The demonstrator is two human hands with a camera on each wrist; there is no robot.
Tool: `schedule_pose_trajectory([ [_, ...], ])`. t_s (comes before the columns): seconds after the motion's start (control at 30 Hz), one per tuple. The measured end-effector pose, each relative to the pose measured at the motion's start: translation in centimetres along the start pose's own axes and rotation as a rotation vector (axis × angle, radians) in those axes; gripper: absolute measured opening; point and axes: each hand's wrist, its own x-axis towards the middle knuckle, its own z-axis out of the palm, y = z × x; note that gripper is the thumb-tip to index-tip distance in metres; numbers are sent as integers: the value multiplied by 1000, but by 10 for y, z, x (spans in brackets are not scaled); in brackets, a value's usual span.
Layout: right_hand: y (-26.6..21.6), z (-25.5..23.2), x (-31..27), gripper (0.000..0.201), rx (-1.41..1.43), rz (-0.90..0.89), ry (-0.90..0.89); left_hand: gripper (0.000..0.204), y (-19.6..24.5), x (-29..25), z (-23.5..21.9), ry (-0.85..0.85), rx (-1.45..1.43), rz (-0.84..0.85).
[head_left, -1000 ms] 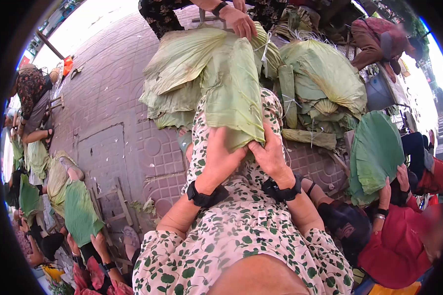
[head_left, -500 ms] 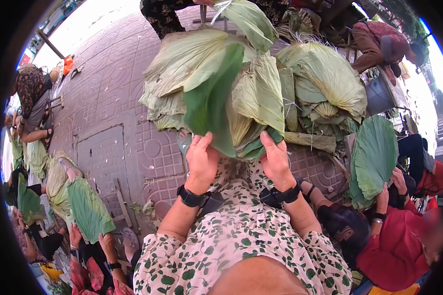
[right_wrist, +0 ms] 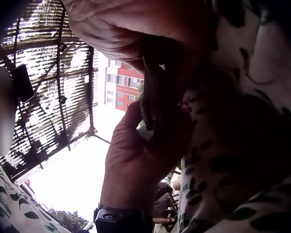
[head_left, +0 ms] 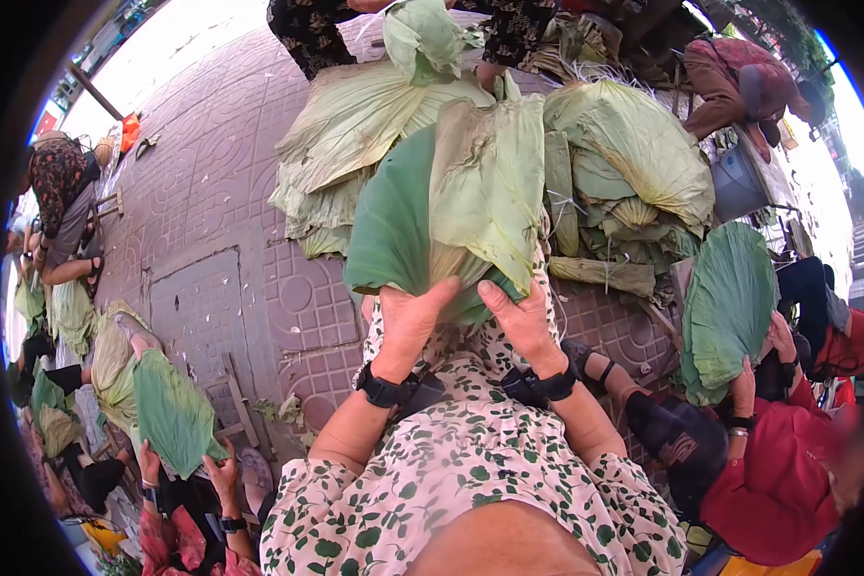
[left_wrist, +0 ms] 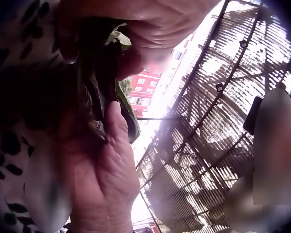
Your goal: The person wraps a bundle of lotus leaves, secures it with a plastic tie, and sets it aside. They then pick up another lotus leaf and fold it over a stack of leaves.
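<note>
Both my hands hold the near edge of a stack of folded lotus leaves (head_left: 490, 182) over the lap. Its left side is a smooth dark green leaf (head_left: 394, 216); a pale, wrinkled one with a brown patch lies over the right side. My left hand (head_left: 408, 326) grips the lower left edge, thumb on top. At the lower right edge my right hand (head_left: 523, 326) pinches the leaves, its thumb also on top. In the left wrist view the leaf edge (left_wrist: 128, 114) shows dark between the two hands, and most fingers are hidden underneath.
A pile of pale dried leaves (head_left: 331, 125) lies just beyond, and tied leaf bundles (head_left: 634, 154) are stacked to the right. Opposite, a seated person holds a rolled leaf (head_left: 422, 38). People on both sides handle green leaves (head_left: 173, 413). A grey bucket (head_left: 739, 182) stands at right.
The long pale folded packet has been opened out, showing the dark green leaf at its left. My hands have shifted along the near edge. The person opposite has lifted a leaf bundle off the pile.
</note>
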Motion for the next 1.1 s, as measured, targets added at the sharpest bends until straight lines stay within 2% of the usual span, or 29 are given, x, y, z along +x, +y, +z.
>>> schedule_pose_trajectory([
  [0.1,-6,-1,3,34,-12,-32,47,34,-12,2,-6,55,100,25],
  [0.23,-14,-7,9,36,-34,-35,147,29,-18,3,-7,96,50,25],
  [0.3,-4,-11,12,39,160,-62,197,27,-16,2,-7,133,4,24],
  [0.33,-1,-16,10,41,231,-2,145,27,-15,2,-7,133,4,25],
  [0.37,3,-20,9,41,231,-3,144,26,-15,2,-8,139,-67,-31],
  [0.43,7,-23,8,41,520,36,117,26,-12,2,-9,146,-138,-86],
  [0.47,20,-29,9,42,233,-57,90,31,-8,1,-10,126,-239,-171],
  [0.5,17,-29,10,42,233,-58,87,38,-5,1,-10,104,-341,-256],
  [0.57,10,-28,9,42,775,75,22,35,2,-1,-7,102,-367,-281],
  [0.6,6,-28,9,42,775,73,21,32,4,-1,-6,99,-391,-309],
  [0.67,-2,-25,12,43,889,184,43,30,1,-1,-9,82,-376,-323],
  [0.73,-7,-29,13,44,897,229,54,28,-14,1,-20,71,-360,-334],
  [0.77,-8,-30,13,44,902,273,70,23,-37,3,-32,19,-207,-185],
  [0.8,-8,-30,14,43,862,231,105,20,-39,4,-34,-30,-53,-38],
  [0.87,-11,-29,14,43,850,203,129,21,-41,3,-37,-7,-39,-57],
  [0.93,-15,-31,14,39,861,195,189,21,-23,0,-30,16,-25,-75],
  [1.0,-9,-47,9,38,828,185,218,24,1,-3,-22,115,-335,-355],
  [1.1,-5,-75,9,32,692,88,268,28,-19,-3,-32,83,-263,-223],
])
